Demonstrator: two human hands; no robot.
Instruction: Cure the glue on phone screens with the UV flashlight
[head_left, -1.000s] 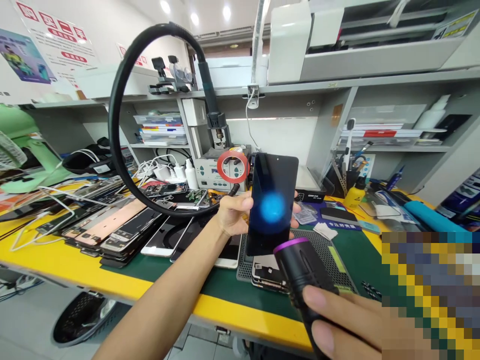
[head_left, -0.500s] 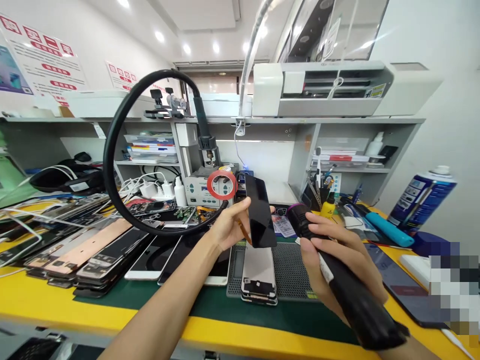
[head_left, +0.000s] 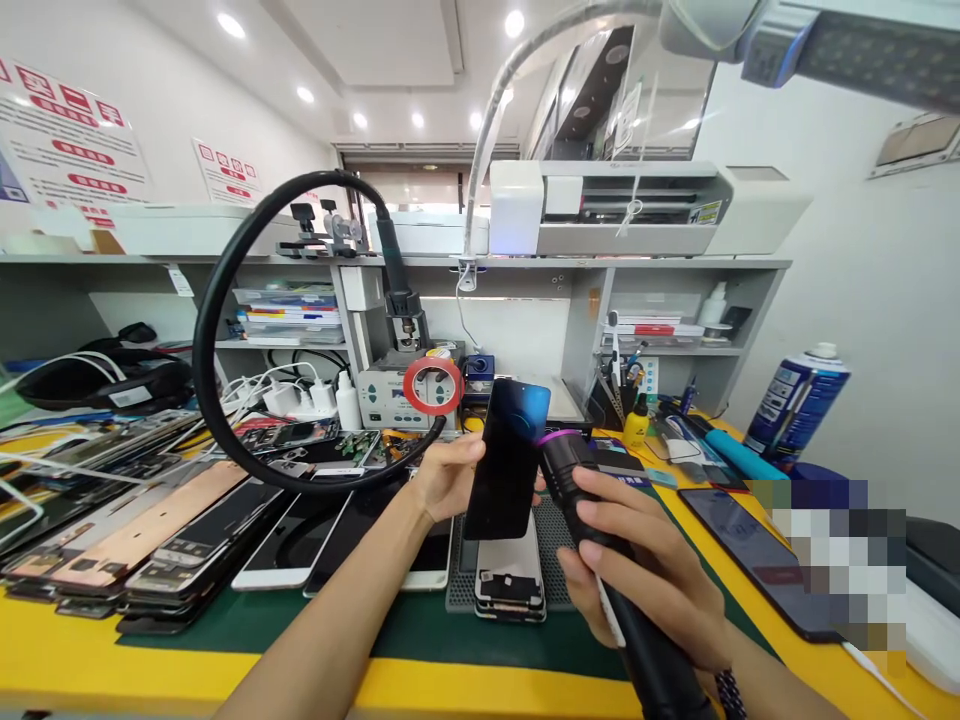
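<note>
My left hand [head_left: 444,478] grips a black phone screen [head_left: 506,458], held upright above the bench with its glass face toward me. A blue glow shows on the screen's upper part. My right hand [head_left: 645,570] is wrapped round a black torch [head_left: 600,530] with a purple ring at its head, and the head sits right beside the screen's right edge. Below the screen, a small stack of phone screens [head_left: 511,575] lies back side up on a dark grey mat [head_left: 556,525].
Rows of phone screens and frames [head_left: 172,510] cover the left of the yellow-edged bench [head_left: 465,690]. A black hose loop [head_left: 217,300], a control unit with red tape roll [head_left: 433,386], a blue spray can [head_left: 795,405], a tool holder [head_left: 622,385] and a dark phone [head_left: 757,555] stand around.
The camera has tilted up and the view shifted. My left hand turned the screen to face me again, and the torch head moved up close to its right edge, where a blue glow shows.
</note>
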